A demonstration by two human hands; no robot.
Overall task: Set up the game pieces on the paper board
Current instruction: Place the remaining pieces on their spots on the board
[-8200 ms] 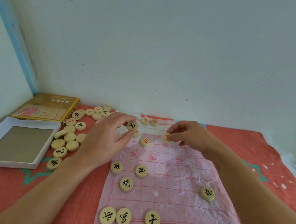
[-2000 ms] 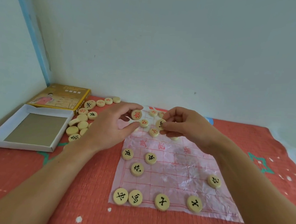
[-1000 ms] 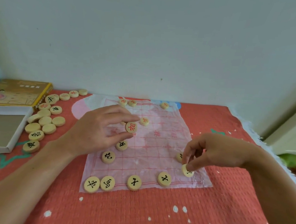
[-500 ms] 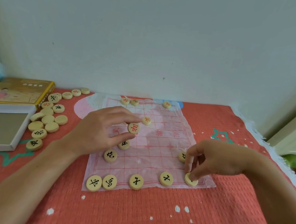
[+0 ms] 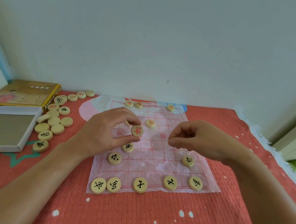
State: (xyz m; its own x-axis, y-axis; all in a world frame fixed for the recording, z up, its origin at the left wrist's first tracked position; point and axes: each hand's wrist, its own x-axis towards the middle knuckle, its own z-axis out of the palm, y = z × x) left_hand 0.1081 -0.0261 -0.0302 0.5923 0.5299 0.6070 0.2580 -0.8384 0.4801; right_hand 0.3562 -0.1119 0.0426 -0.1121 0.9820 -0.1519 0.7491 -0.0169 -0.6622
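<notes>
Here, in the head view, my left hand (image 5: 103, 134) pinches a red-marked xiangqi piece (image 5: 137, 130) between thumb and fingertips, over the middle of the paper board (image 5: 157, 158), which lies on the red cloth (image 5: 133, 215) at frame centre. My right hand (image 5: 200, 144) hovers just right of it, fingers curled in with nothing visible between them. Five black-marked pieces (image 5: 140, 184) line the board's lower edge; three red-marked pieces (image 5: 170, 107) sit along its top edge. Loose pieces (image 5: 53, 120) lie heaped at the left, beside the open white box (image 5: 6, 130) and its yellow lid (image 5: 24, 92).
</notes>
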